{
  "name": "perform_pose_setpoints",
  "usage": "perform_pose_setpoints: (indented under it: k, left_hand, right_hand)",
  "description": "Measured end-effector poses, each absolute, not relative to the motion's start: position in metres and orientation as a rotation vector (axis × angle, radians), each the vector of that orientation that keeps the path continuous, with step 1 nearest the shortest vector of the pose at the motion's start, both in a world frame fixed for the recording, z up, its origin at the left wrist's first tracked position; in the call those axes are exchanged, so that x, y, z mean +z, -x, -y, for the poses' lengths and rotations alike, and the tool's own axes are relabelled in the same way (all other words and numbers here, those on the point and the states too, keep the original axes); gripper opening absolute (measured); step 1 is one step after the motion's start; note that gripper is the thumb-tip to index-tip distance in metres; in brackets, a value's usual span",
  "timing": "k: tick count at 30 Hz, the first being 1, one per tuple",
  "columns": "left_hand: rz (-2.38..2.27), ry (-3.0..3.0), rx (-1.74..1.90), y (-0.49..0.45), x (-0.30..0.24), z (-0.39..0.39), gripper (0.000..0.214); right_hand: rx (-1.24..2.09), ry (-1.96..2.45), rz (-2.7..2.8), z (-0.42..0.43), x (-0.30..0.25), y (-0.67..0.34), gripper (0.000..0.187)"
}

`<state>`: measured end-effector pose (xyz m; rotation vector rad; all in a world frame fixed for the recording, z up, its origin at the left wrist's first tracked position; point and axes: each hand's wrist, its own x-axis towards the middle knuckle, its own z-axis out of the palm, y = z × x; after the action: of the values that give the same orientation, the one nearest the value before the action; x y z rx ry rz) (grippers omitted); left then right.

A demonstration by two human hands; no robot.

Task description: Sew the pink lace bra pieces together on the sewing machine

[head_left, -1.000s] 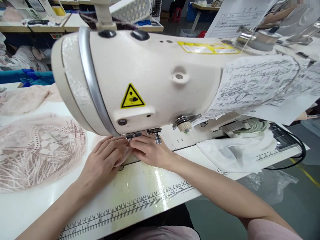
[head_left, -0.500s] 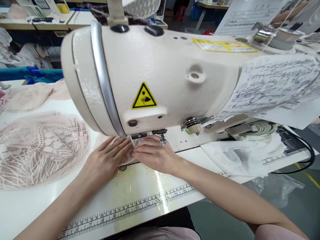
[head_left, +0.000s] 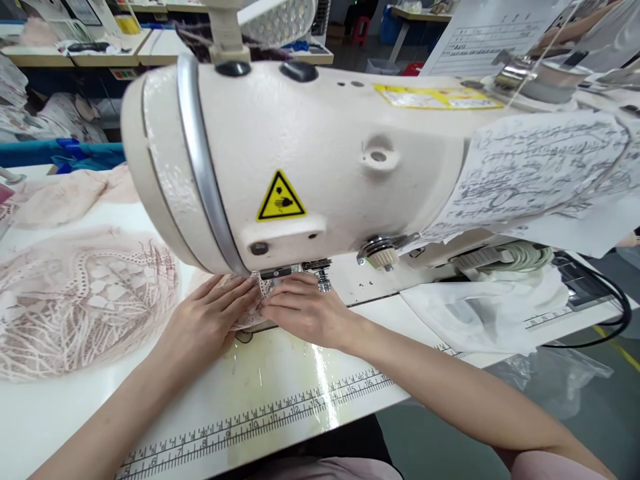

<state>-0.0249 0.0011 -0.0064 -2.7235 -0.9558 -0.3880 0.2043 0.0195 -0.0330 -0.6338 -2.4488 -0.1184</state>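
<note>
A cream sewing machine (head_left: pixel 330 140) fills the upper middle of the head view. Below its needle area lies a piece of pale pink lace fabric (head_left: pixel 265 287), mostly covered by my hands. My left hand (head_left: pixel 207 320) rests flat on that lace, left of the needle area, fingers stretched out. On the other side, my right hand (head_left: pixel 307 310) has its fingers bent and pressed together at the lace's edge, thumb side towards the left hand. The needle and presser foot are largely hidden by the machine head and fingers.
A mound of pink lace fabric (head_left: pixel 90 300) spreads over the left of the white table. A printed ruler (head_left: pixel 260 420) runs along the front edge. White cloth (head_left: pixel 480 313) lies at right, below papers (head_left: pixel 545 167) attached to the machine. A black cable (head_left: pixel 620 320) hangs off the right.
The camera view has shifted slightly, so the machine sits a little further left and lower. Both hands keep nearly the same place at the lace.
</note>
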Motion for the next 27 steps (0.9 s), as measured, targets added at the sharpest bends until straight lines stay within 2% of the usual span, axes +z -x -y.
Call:
perform_pose_setpoints:
  k: [15,27]
  left_hand:
    - [1.041,2.591,-0.437,0.006,-0.008,0.009,0.039]
    - [1.156,2.575,-0.399,-0.006,-0.008,0.017,0.041]
  right_hand:
    - [-0.154,0.642,2.389,-0.024,-0.019,-0.212,0.025]
    - [-0.163,0.762,2.378,-0.027,-0.020,-0.219,0.019]
